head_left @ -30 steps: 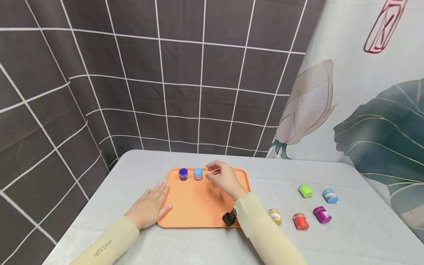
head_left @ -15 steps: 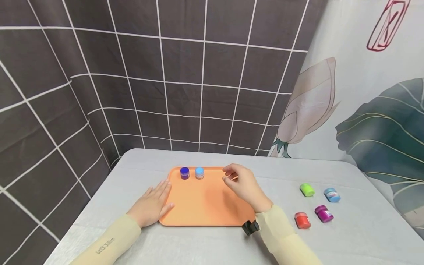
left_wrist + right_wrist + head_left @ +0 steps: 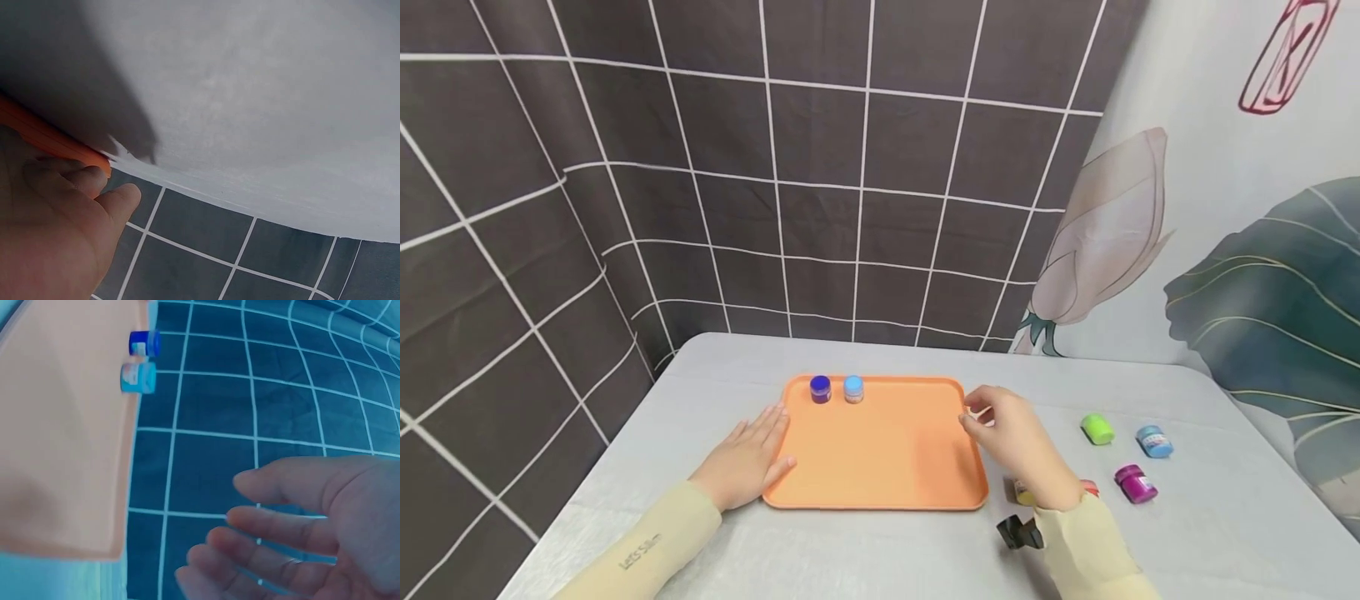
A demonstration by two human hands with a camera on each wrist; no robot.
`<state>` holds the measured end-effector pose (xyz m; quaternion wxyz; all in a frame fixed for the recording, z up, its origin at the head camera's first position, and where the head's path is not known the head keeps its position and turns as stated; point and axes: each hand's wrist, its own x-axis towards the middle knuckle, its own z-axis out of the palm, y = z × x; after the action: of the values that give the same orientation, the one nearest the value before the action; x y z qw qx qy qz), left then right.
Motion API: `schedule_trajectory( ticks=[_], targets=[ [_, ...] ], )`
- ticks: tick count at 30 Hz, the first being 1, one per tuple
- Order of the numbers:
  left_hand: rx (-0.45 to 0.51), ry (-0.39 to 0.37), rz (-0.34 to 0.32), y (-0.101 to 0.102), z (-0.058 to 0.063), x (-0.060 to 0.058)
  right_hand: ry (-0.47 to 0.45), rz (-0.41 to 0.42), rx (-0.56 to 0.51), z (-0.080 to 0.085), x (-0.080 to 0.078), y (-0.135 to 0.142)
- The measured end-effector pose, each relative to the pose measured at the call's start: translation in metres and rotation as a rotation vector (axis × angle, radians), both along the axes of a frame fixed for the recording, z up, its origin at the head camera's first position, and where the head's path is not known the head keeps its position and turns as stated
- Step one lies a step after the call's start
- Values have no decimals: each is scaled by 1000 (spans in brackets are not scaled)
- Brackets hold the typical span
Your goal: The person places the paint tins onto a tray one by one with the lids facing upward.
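Note:
My left hand [image 3: 741, 460] lies flat with straight fingers on the left edge of an orange tray [image 3: 876, 450]. Two small lidded paint jars stand upright along the tray's back rim: a dark purple-blue jar [image 3: 821, 390] and, to its right, a light blue jar [image 3: 853, 390]. In the head view my right hand [image 3: 1015, 433] is over the tray's right edge, thumb and fingers loosely bent. The right wrist view shows that hand [image 3: 300, 531] holding nothing, with a gap between thumb and fingers. The left wrist view has my left hand [image 3: 62, 219] beside the tray's orange rim [image 3: 56, 137].
Lying on the grey-white tablecloth [image 3: 925, 558] to the right are a green jar [image 3: 1097, 429], a blue jar [image 3: 1154, 442] and a purple jar [image 3: 1136, 483]. A yellow jar [image 3: 1023, 493] and a red jar [image 3: 1090, 487] are partly hidden by my right arm. A dark gridded curtain [image 3: 820, 217] hangs behind.
My right hand has moved right, from beside the light blue jar across the tray to its right edge. My left hand and both jars on the tray have stayed in place.

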<state>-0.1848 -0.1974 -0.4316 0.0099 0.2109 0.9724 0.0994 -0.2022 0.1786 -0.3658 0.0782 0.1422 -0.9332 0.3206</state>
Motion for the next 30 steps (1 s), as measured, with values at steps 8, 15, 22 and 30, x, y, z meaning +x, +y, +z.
schedule_trajectory(
  ticks=[8, 15, 22, 30],
  targets=[
    [-8, 0, 5, 0, -1, -1, -82, -56, 68, 1, 12, 20],
    [-2, 0, 5, 0, -1, -1, -221, -157, 131, 1, 15, 35],
    [-8, 10, 2, -2, -2, -1, -312, -204, 178, 1, 17, 42],
    [-7, 19, -3, -1, -3, -1, -447, -267, 206, -2, 17, 46]
  ],
)
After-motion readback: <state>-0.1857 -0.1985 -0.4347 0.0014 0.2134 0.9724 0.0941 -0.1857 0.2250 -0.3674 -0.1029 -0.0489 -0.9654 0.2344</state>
